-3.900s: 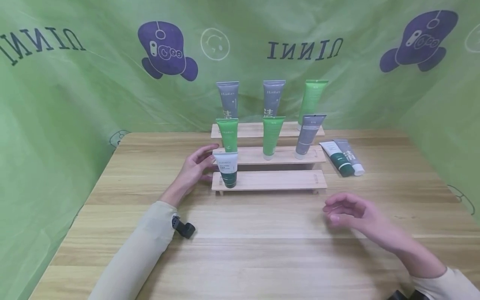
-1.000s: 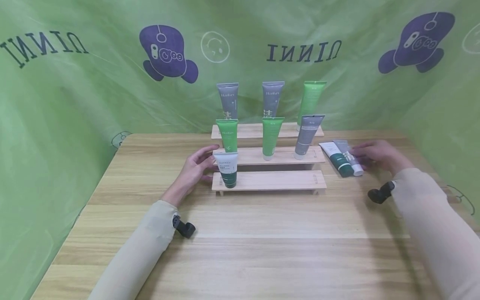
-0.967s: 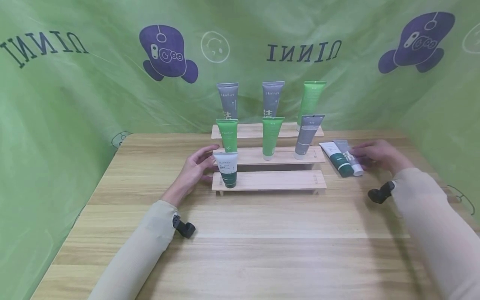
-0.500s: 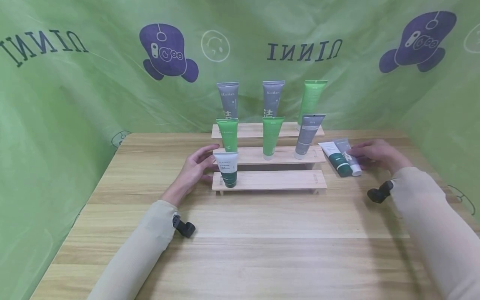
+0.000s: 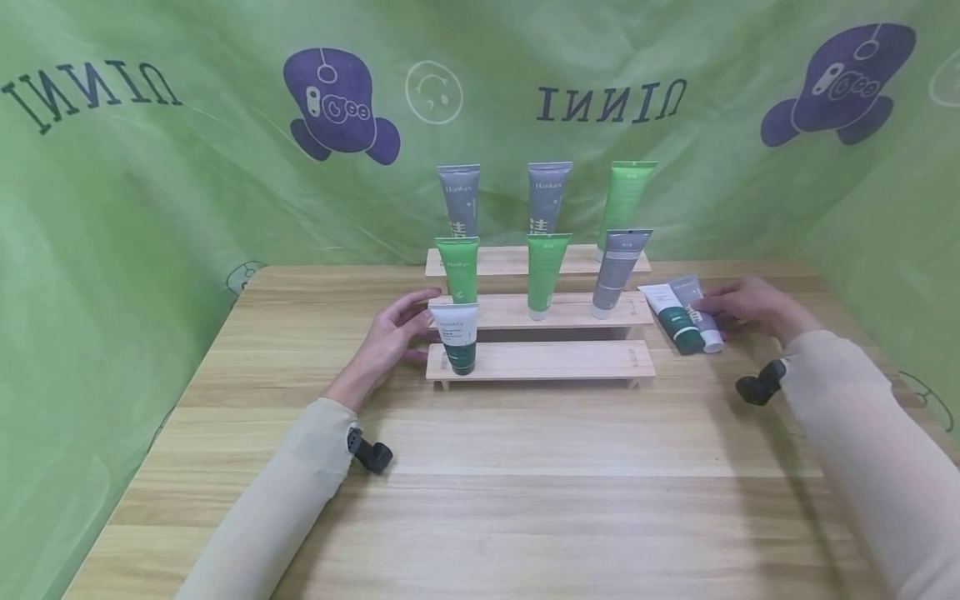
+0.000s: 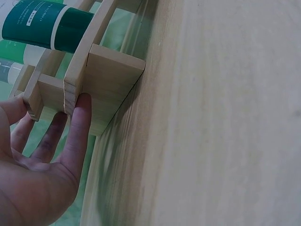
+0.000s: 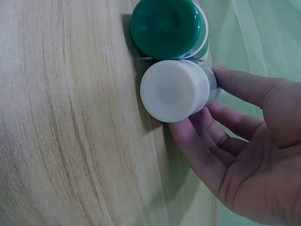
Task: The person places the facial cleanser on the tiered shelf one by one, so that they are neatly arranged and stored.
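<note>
My left hand (image 5: 386, 333) rests its fingertips against the left end of a three-tier wooden display rack (image 5: 555, 360); in the left wrist view its fingers (image 6: 77, 136) touch the tier ends. On the right, my right hand (image 5: 753, 307) pinches a grey tube with a white cap (image 7: 171, 92), thumb on one side and fingers under the other. That tube (image 5: 699, 312) lies on the table against a white-and-green tube (image 5: 673, 318), whose green cap (image 7: 164, 28) shows beside it. A second white-and-green tube (image 5: 457, 337) stands on the rack's front tier, at its left end.
The middle tier holds two green tubes (image 5: 545, 275) and a grey tube (image 5: 618, 271). On the back tier stand two grey tubes (image 5: 547, 200) and a green tube (image 5: 625, 200). A green printed cloth (image 5: 480, 50) hangs behind the wooden table (image 5: 525, 492).
Since the oldest frame my right hand has moved from the table's front right to the grey tube and taken hold of it. Lately that tube has shifted slightly. My left hand stays at the rack.
</note>
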Motion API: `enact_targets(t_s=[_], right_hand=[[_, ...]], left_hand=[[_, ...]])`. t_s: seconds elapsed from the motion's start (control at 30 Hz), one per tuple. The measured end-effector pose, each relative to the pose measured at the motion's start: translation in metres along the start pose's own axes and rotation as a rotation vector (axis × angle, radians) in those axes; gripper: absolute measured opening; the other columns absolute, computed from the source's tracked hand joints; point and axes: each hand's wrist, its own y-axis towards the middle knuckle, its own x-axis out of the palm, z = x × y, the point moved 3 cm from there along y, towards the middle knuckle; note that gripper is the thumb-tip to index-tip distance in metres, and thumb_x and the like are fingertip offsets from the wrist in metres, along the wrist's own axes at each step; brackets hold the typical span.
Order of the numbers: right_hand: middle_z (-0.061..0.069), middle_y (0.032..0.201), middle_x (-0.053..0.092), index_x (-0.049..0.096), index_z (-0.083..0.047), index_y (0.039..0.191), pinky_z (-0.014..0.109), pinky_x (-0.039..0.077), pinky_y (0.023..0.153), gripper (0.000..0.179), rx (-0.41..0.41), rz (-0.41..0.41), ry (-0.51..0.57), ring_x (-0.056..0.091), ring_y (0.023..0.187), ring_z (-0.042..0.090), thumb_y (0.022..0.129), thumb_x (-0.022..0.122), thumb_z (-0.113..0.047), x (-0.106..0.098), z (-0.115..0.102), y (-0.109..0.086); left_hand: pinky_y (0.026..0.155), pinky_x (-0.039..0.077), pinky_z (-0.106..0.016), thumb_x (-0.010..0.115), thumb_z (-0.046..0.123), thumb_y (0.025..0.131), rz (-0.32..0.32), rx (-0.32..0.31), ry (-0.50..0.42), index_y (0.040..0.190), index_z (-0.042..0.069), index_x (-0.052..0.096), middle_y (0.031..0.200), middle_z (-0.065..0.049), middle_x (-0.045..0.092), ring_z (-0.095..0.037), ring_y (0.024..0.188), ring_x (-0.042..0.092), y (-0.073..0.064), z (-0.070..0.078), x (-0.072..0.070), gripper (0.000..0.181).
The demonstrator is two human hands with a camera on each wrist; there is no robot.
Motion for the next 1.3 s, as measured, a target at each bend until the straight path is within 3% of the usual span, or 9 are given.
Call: enact_targets(t_s=[0.27, 0.5, 0.67, 1.0, 1.3], right_hand=[[0.025, 0.117, 0.060, 0.032, 0.021, 0.143, 0.049, 0.055, 0.093, 0.069, -0.010, -0.021, 0.006, 0.061, 0.099, 0.025, 0.103, 0.058, -0.029, -0.002, 0.001, 0.004], [0.031, 0.124, 0.053, 0.032, 0.021, 0.142, 0.053, 0.052, 0.096, 0.068, -0.009, -0.022, -0.011, 0.057, 0.107, 0.034, 0.103, 0.057, -0.029, -0.002, -0.001, 0.004], [0.027, 0.120, 0.057, 0.032, 0.021, 0.141, 0.053, 0.053, 0.096, 0.065, -0.023, -0.020, -0.003, 0.060, 0.101, 0.028, 0.104, 0.057, -0.027, -0.003, 0.002, 0.004], [0.008, 0.098, 0.063, 0.040, 0.023, 0.133, 0.034, 0.060, 0.078, 0.054, -0.090, 0.016, 0.102, 0.061, 0.086, 0.015, 0.103, 0.058, -0.019, -0.003, 0.012, 0.003], [0.002, 0.102, 0.061, 0.033, 0.022, 0.140, 0.030, 0.060, 0.080, 0.060, -0.138, 0.072, 0.150, 0.058, 0.090, 0.009, 0.105, 0.055, -0.022, -0.002, 0.020, -0.008]], left_hand=[[0.082, 0.062, -0.048, 0.054, 0.011, 0.104, 0.006, -0.015, -0.022, 0.148, 0.018, 0.049, 0.144, -0.011, 0.053, -0.036, 0.110, 0.064, 0.002, -0.001, 0.000, 0.045], [0.082, 0.062, -0.048, 0.053, 0.010, 0.104, 0.007, -0.013, -0.013, 0.148, 0.018, 0.049, 0.144, -0.011, 0.053, -0.038, 0.112, 0.062, 0.000, 0.000, -0.001, 0.045], [0.084, 0.061, -0.048, 0.053, 0.010, 0.104, 0.004, -0.020, -0.003, 0.148, 0.020, 0.048, 0.145, -0.011, 0.053, -0.038, 0.113, 0.062, 0.000, 0.000, 0.000, 0.046], [0.082, 0.061, -0.048, 0.052, 0.009, 0.104, -0.004, -0.007, -0.004, 0.149, 0.018, 0.047, 0.144, -0.012, 0.053, -0.038, 0.114, 0.061, 0.000, 0.001, 0.000, 0.046], [0.081, 0.062, -0.047, 0.052, 0.008, 0.104, 0.002, -0.008, -0.006, 0.149, 0.017, 0.048, 0.144, -0.012, 0.053, -0.037, 0.112, 0.063, 0.000, 0.002, 0.001, 0.046]])
